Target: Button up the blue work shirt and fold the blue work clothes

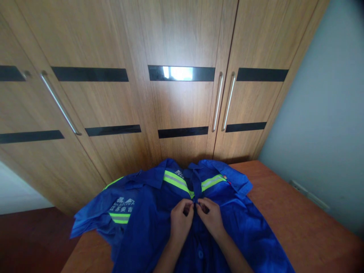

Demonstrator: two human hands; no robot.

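A blue work shirt (148, 223) with yellow-green reflective stripes and white lettering lies spread on a brown wooden table (298, 223), collar pointing away from me. My left hand (181, 220) and my right hand (209, 216) meet at the shirt's front placket just below the collar. Both hands have their fingers curled and pinch the cloth edges together. A blue button (200, 254) shows lower on the placket between my forearms.
A wooden wardrobe (170, 94) with long metal handles and black strips stands right behind the table. A grey wall (327, 132) rises on the right. Dark red floor (31, 239) lies to the left of the table.
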